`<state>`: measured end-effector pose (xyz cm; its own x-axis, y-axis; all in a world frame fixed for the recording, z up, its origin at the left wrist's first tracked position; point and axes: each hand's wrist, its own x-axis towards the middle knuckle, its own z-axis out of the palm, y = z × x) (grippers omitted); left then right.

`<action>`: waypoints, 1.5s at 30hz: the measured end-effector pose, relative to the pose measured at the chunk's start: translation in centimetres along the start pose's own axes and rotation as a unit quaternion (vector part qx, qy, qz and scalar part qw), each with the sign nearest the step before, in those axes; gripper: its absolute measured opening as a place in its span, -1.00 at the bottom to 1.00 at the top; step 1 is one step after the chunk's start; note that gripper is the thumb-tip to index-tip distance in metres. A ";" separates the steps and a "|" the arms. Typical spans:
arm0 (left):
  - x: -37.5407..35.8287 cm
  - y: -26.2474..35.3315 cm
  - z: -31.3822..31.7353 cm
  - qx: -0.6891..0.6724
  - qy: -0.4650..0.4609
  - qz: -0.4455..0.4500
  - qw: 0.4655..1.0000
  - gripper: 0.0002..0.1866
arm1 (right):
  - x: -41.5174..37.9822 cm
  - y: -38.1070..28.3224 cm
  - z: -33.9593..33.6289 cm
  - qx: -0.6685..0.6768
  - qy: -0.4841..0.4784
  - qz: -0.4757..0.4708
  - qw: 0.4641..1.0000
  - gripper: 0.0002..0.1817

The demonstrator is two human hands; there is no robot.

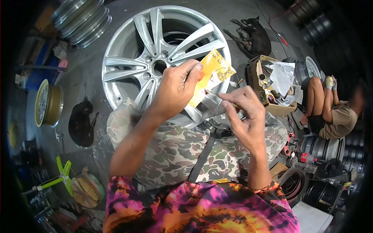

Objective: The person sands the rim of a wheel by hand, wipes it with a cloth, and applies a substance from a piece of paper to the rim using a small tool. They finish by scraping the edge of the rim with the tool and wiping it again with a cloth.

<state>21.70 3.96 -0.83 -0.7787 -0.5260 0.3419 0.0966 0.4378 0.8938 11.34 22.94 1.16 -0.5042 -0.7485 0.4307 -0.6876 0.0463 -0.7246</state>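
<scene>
A yellow printed card [221, 72] is held up in my left hand [176, 87], pinched between thumb and fingers, with a small orange spot near the thumb. Beside the card's lower edge, my right hand [246, 112] has thumb and index finger close together on a thin, pale stick-like thing [213, 94], whose tip is at a small reddish mark on the card. Behind both hands a large silver wheel rim [124, 70] lies on the floor, partly covered by the card and my left hand.
Two dark dogs [254, 39] [82, 122] lie on the floor. A cardboard box [254, 81] with papers stands right of the rim. Another person [338, 116] sits at far right. A gold rim [54, 103] and stacked rims [83, 21] are at left.
</scene>
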 end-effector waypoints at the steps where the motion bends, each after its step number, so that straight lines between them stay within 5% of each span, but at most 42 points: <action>1: -0.1 -0.1 0.2 -0.013 0.005 0.005 1.000 -0.75 | -0.1 -0.2 0.1 0.000 0.001 -0.001 1.000 -0.78; 9: -0.1 0.4 -0.2 -0.032 -0.014 -0.016 0.999 -0.74 | -1.0 1.5 1.4 0.152 0.014 0.135 0.979 -0.83; 15: -0.3 0.1 -0.4 -0.026 -0.012 -0.001 1.000 -0.73 | -1.7 1.6 2.1 0.267 -0.076 0.237 0.931 -0.78; 20: -0.1 -0.7 -0.4 -0.059 -0.012 -0.019 0.998 -0.70 | -2.0 1.7 1.9 0.333 -0.057 0.194 0.921 -0.82; 25: -0.1 -1.4 0.2 -0.265 -0.055 -0.110 0.956 -0.66 | -1.3 1.9 3.9 0.117 0.091 -0.054 0.988 -0.76; 29: -0.2 -2.1 -0.5 -0.313 -0.070 -0.177 0.931 -0.63 | -2.3 2.4 4.6 0.103 0.086 -0.014 0.991 -0.73; 38: 0.1 -2.5 -2.0 -0.148 0.020 -0.163 0.975 -0.62 | -7.1 4.7 6.1 0.150 0.027 0.045 0.987 -0.80; 45: 0.7 -2.9 -0.3 -0.115 -0.017 -0.158 0.981 -0.61 | -8.2 6.1 4.7 0.166 0.037 0.145 0.975 -0.84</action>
<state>21.06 2.11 -3.15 -0.8123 -0.5824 0.0309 -0.0181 0.0782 0.9968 13.76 26.27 -9.33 -0.6972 -0.6851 0.2109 -0.3103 0.0232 -0.9504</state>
